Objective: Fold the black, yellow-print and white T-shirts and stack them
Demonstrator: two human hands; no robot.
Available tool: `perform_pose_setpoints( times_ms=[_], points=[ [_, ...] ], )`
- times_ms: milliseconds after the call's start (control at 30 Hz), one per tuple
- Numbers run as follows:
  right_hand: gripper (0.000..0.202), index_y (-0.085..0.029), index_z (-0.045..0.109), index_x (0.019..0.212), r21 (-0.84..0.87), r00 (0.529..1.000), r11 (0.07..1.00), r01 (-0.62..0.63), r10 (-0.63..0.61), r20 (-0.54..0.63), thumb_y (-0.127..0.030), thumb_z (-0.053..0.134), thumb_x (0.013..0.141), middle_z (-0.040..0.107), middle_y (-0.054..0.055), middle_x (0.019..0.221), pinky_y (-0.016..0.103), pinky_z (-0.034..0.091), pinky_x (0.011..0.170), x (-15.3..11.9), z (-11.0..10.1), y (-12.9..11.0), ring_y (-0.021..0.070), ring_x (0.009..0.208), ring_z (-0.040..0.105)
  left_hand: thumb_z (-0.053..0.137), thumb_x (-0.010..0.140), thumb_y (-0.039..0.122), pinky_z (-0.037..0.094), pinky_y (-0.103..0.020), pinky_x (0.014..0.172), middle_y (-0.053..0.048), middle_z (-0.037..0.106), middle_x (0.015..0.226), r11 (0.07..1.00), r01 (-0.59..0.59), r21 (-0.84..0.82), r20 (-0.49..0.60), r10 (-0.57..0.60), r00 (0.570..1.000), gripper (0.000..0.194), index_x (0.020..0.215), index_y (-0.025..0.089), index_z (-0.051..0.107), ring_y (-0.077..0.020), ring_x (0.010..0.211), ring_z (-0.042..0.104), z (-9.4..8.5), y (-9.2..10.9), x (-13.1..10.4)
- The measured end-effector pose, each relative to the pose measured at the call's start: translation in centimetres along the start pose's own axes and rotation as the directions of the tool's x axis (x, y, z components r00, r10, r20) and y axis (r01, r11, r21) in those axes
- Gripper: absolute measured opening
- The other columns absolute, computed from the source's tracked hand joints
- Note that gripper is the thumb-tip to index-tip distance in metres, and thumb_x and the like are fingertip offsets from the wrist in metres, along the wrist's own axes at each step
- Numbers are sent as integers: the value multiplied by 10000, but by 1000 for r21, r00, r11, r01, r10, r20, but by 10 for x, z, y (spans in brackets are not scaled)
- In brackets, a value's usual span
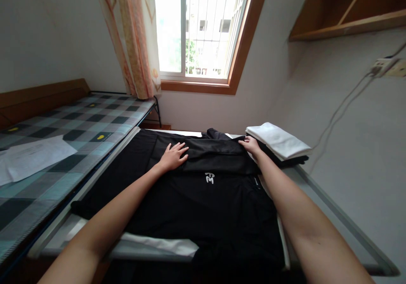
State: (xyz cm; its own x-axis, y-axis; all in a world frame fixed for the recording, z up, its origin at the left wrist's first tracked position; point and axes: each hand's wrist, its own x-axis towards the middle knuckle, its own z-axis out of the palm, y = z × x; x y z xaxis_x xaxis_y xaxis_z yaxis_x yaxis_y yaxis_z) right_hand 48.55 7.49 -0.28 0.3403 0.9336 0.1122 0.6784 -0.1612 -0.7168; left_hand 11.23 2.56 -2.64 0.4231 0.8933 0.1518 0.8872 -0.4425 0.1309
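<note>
A black garment with a small white print, probably a T-shirt [177, 208], lies spread over the table, its far part folded over in a band. My left hand [174, 155] rests flat on that band with the fingers spread. At the far right corner of the shirt, my right hand [250, 145] pinches the black cloth between thumb and fingers. Just right of that hand sits a stack of folded clothes [279, 140], white on top and black beneath. Some dark crumpled cloth [215, 134] shows beyond the folded band.
The table [336, 220] has a raised grey edge along the right wall. White cloth [158, 245] shows at the near edge. To the left is a bed with a checked mattress [104, 114] and paper sheets [34, 157]. A curtain [136, 38] hangs beside the barred window [206, 30].
</note>
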Motion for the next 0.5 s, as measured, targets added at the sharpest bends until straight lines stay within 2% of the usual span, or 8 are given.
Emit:
perform_pose_setpoints(
  times_ms=[67,133,200,267,333,400,500],
  points=[
    [338,-111,607,1157,193,993,976,-104,91,74,-248,628,849,694,139,1049,292,526,807,-5,-4,-7,195,911,664,368,968,472,176,-514,1188,-16,364,1555,1000,5,-1,0,-5,1000,493,1424,319,478,-242,1445,301,0,0,0],
    [269,-111,619,1099,265,985,954,-141,108,138,-237,629,862,707,116,952,259,537,702,-10,-10,-13,170,786,667,370,968,473,176,-515,1188,-16,362,1556,1000,6,-2,0,-6,1000,493,1423,318,479,-243,1445,302,-1,1,0],
    [190,-111,644,964,297,964,931,-212,149,221,-256,674,845,693,88,797,259,531,618,-14,-16,-17,162,666,643,373,968,470,180,-521,1186,-24,359,1558,1000,4,-4,0,-4,1000,497,1424,305,480,-247,1444,303,-2,1,-1],
    [190,-116,638,823,278,935,918,-282,198,293,-280,731,806,648,66,666,268,516,555,-17,-21,-18,159,575,608,373,968,467,183,-527,1185,-28,358,1558,1000,5,-4,2,-5,1000,499,1424,295,481,-251,1444,304,-2,2,-1],
    [224,-122,622,761,212,905,919,-332,246,348,-294,765,774,620,58,624,274,507,531,-18,-25,-17,158,548,590,371,969,466,184,-528,1185,-27,357,1558,1000,5,-3,2,-5,1000,497,1422,295,483,-251,1444,302,-3,2,-1],
    [230,-119,628,799,105,891,942,-320,262,370,-309,756,782,641,71,683,274,514,540,-16,-28,-16,167,592,607,369,970,465,185,-531,1183,-28,356,1558,1000,4,-2,4,-4,1000,497,1422,292,483,-250,1445,302,-2,2,-1],
    [269,-120,636,945,-6,900,977,-213,198,389,-335,721,807,684,115,863,288,549,589,-11,-30,-14,198,726,653,368,969,467,188,-535,1181,-30,357,1558,1000,2,-1,2,-2,1000,499,1421,291,484,-251,1445,301,-1,1,0]
  ],
)
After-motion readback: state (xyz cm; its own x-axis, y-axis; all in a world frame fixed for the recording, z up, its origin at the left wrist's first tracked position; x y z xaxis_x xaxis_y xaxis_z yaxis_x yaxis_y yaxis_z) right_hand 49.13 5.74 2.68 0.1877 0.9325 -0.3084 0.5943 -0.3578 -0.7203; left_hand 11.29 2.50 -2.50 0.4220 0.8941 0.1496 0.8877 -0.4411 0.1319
